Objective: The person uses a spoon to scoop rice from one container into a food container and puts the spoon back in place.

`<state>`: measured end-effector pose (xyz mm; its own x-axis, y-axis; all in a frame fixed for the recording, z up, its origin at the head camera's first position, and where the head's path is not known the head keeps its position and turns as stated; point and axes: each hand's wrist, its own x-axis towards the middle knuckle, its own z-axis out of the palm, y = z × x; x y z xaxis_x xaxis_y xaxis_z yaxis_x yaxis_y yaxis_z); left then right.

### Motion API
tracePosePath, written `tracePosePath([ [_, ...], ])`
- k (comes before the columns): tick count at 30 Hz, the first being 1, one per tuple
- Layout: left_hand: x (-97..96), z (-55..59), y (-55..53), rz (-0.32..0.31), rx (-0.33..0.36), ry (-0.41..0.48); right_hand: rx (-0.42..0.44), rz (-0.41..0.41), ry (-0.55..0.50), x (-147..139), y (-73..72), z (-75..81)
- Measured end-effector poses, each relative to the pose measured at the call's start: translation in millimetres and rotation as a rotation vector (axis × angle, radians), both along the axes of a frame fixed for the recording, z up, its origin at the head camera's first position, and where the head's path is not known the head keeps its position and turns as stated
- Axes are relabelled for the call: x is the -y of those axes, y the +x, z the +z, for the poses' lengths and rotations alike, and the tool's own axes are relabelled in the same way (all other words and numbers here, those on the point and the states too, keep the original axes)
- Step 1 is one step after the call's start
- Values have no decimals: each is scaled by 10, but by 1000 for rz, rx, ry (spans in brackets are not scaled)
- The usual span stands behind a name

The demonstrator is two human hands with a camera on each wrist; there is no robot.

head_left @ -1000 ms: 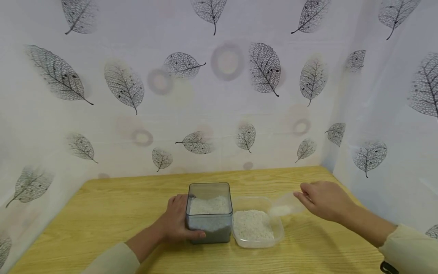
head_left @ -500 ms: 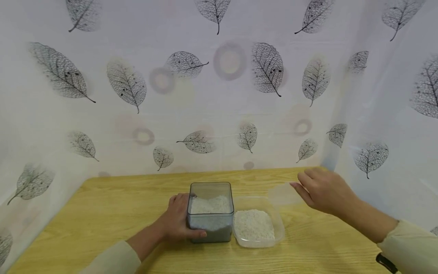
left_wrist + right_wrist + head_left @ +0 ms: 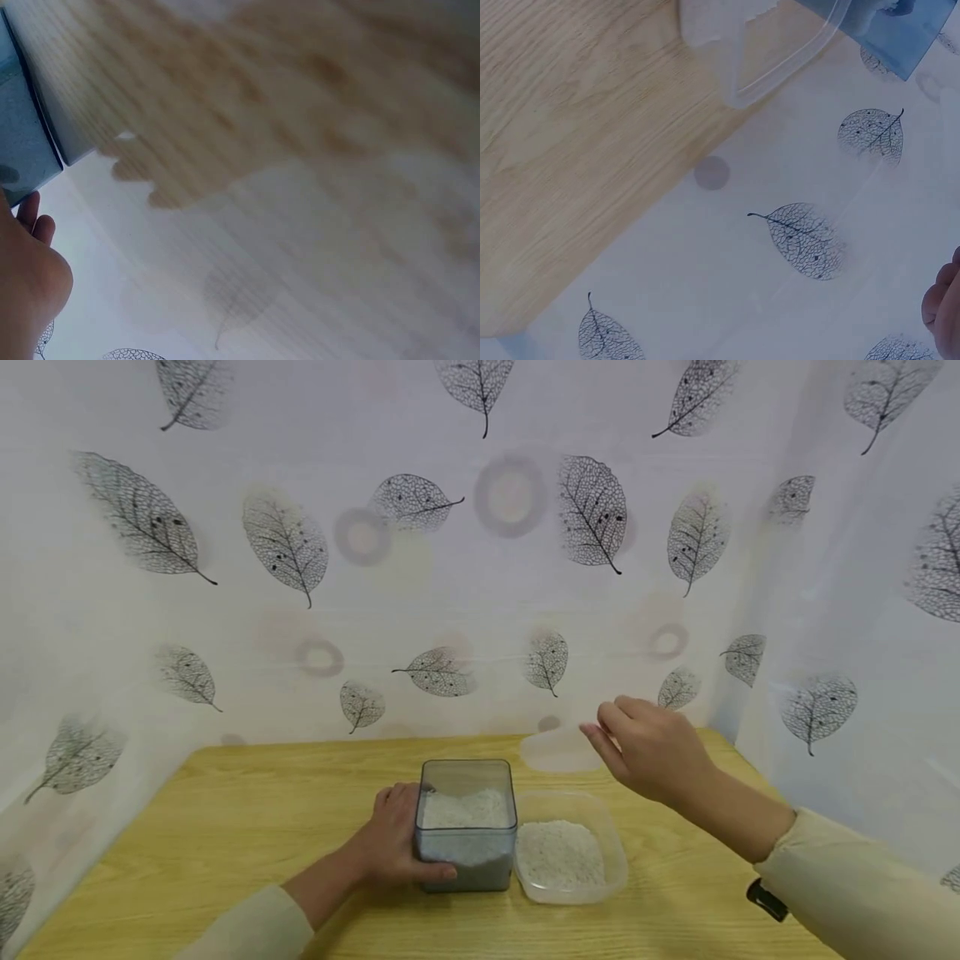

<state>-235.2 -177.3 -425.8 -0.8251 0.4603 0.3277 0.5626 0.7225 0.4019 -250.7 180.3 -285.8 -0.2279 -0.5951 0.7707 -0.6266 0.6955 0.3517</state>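
Note:
In the head view my left hand [image 3: 397,843] grips a smoky see-through square canister [image 3: 476,875], thumb across its front and fingers at its left side. White grains like rice [image 3: 465,810] fill part of it. Touching or nearly touching its right side stands a clear plastic tub [image 3: 619,870] with more of the grains [image 3: 561,853]. My right hand [image 3: 652,747] pinches the handle of a translucent scoop [image 3: 558,752], held above the tub's far side; its contents cannot be made out. The right wrist view shows only part of the right hand [image 3: 945,307], without the scoop.
The canister and tub stand on a wood-grain table [image 3: 262,810]. Behind and at both sides hangs a pale curtain [image 3: 450,568] with a leaf print. A dark band [image 3: 767,900] shows under the right sleeve [image 3: 847,877].
My right hand has lifted the scoop up from the tub's right side and carried it left. Grains seen in the scoop earlier are no longer discernible. My left hand keeps its grip on the canister.

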Motion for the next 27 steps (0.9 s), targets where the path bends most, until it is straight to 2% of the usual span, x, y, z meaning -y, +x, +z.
tracePosePath([
  [10, -3, 18, 14, 3, 5, -1, 44, 41, 18, 447, -52, -58],
  [19, -9, 3, 10, 0, -11, 13, 82, 21, 71, 809, -43, -186],
  [27, -10, 32, 15, 2, 11, 14, 81, -26, 123, 1010, -41, -239],
])
